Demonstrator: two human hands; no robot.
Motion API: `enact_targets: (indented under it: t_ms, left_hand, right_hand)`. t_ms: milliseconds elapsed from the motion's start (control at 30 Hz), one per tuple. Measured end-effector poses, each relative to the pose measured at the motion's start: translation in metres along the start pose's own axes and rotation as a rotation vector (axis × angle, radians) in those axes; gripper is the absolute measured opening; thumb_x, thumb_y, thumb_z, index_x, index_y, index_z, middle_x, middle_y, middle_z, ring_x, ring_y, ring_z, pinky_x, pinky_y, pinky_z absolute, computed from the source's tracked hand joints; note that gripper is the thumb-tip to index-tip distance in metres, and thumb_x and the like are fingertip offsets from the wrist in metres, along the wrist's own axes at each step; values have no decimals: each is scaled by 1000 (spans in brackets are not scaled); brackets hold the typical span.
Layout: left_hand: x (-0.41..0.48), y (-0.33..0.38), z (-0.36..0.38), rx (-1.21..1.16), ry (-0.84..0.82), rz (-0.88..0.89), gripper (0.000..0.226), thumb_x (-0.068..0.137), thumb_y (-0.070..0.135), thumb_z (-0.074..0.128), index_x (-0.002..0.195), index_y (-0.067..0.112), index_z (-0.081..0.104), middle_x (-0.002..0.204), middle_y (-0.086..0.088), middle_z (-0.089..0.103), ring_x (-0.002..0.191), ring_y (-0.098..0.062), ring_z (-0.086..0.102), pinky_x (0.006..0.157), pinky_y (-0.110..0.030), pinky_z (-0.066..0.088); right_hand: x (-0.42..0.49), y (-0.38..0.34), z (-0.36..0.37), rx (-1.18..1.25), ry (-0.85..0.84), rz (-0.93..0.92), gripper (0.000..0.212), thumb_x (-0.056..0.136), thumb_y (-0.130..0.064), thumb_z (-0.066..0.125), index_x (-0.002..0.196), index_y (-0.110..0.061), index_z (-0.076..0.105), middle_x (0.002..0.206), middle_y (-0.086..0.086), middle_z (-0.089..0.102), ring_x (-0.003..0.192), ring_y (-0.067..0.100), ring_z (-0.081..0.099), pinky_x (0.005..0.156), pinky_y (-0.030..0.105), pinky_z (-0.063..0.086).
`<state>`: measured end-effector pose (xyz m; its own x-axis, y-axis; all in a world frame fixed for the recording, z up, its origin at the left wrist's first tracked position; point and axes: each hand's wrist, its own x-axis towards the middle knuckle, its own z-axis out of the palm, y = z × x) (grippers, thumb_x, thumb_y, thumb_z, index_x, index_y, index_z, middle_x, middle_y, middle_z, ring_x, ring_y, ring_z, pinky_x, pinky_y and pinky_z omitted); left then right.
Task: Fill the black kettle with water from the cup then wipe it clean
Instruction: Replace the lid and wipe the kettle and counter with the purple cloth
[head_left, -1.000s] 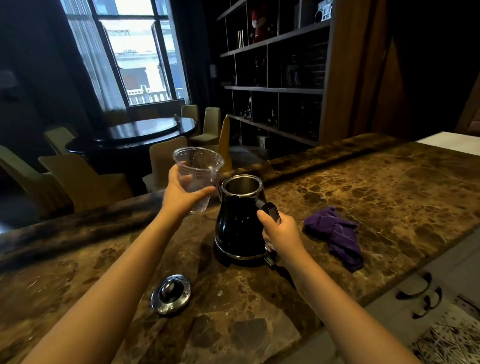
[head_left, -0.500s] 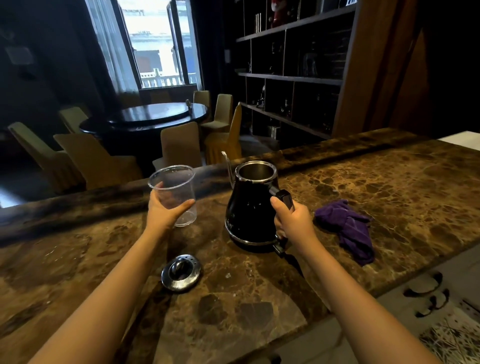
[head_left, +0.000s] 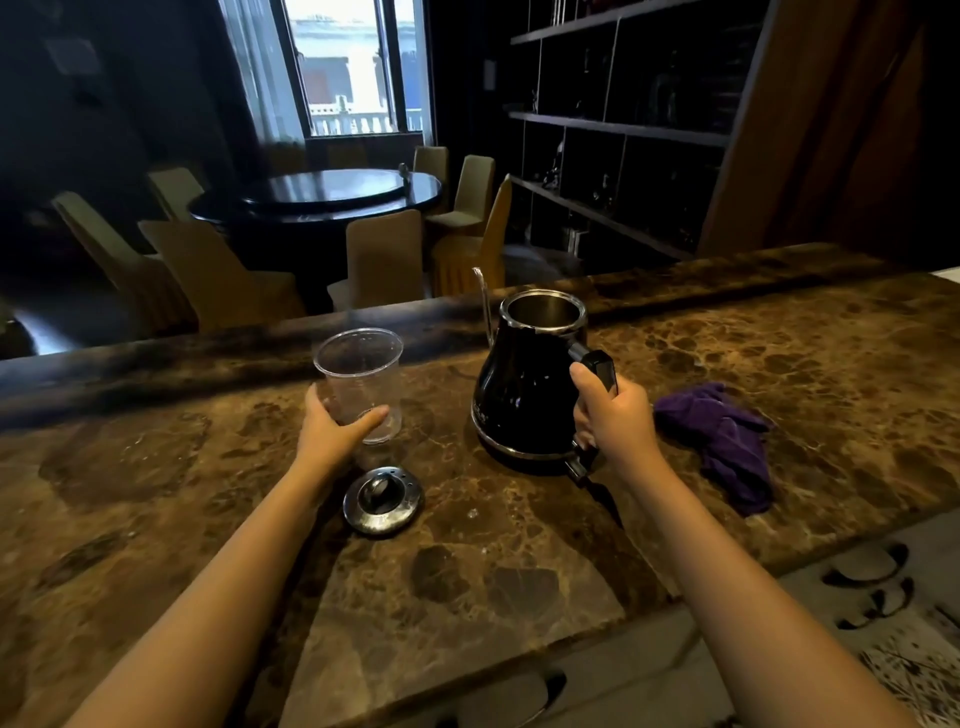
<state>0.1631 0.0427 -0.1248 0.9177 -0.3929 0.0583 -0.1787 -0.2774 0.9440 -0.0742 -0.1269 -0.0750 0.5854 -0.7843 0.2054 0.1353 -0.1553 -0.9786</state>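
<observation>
The left hand (head_left: 332, 434) is wrapping around the upright clear cup (head_left: 359, 382) on the marble counter (head_left: 519, 561), while the right hand (head_left: 615, 413) is clenching the lidless black kettle's (head_left: 524, 389) handle.

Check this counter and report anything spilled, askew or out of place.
Nothing looks spilled or damaged. The kettle stands upright with its top open; its lid lies apart on the counter, near the clear cup. The purple cloth lies crumpled to the kettle's right.
</observation>
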Motion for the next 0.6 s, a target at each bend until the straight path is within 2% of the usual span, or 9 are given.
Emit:
enact_targets:
  t_ms: [67, 100, 167, 267, 367, 500, 600]
  left_hand:
    - [-21, 0, -9, 2, 111, -84, 80, 74, 39, 70, 137, 13, 27, 136, -17, 47, 116, -28, 50, 93, -40, 44]
    - [-34, -1, -12, 41, 139, -51, 71, 76, 40, 67, 133, 12, 35, 130, -16, 52, 110, -26, 53, 90, -39, 46]
    - [-60, -3, -14, 215, 77, 84, 55, 78, 38, 66, 124, 14, 48, 120, -10, 61, 101, -20, 57, 84, -34, 46]
    - [-82, -7, -7, 483, -42, 229, 43, 81, 33, 64, 119, 16, 56, 117, -4, 65, 104, -19, 59, 85, -32, 44]
    - [-83, -5, -4, 508, -1, 282, 23, 83, 31, 62, 101, 18, 69, 100, -2, 72, 91, -17, 64, 79, -33, 48]
    - [-84, -8, -2, 560, 48, 326, 18, 82, 33, 63, 91, 20, 71, 87, -1, 74, 79, -18, 65, 68, -37, 51]
    - [-85, -3, -1, 553, 81, 328, 17, 82, 28, 63, 92, 17, 69, 87, -3, 73, 74, -14, 62, 61, -29, 46]
  right_hand:
    - [0, 1, 0, 7, -1, -2, 35, 91, -25, 52, 59, -14, 42, 49, 4, 38, 35, 9, 36, 38, 24, 30]
    - [1, 2, 0, 12, 0, -5, 34, 91, -25, 52, 59, -15, 42, 48, 4, 38, 34, 9, 36, 37, 23, 30]
    - [1, 3, -1, 22, 2, -13, 35, 90, -25, 53, 59, -16, 42, 47, 2, 39, 34, 8, 36, 36, 22, 30]
    - [2, 4, -1, 23, 0, -22, 36, 90, -25, 53, 57, -16, 42, 45, 0, 39, 34, 8, 37, 35, 21, 30]
    - [2, 4, -1, 9, -1, -27, 36, 90, -26, 53, 57, -16, 41, 45, 1, 39, 34, 9, 37, 36, 23, 31]
    - [2, 4, -3, -14, -14, -28, 33, 90, -28, 53, 61, -14, 44, 49, 3, 40, 37, 10, 38, 39, 24, 32]
    - [1, 5, -2, -22, -17, -35, 33, 89, -28, 53, 61, -14, 45, 49, 3, 41, 38, 10, 39, 40, 24, 33]
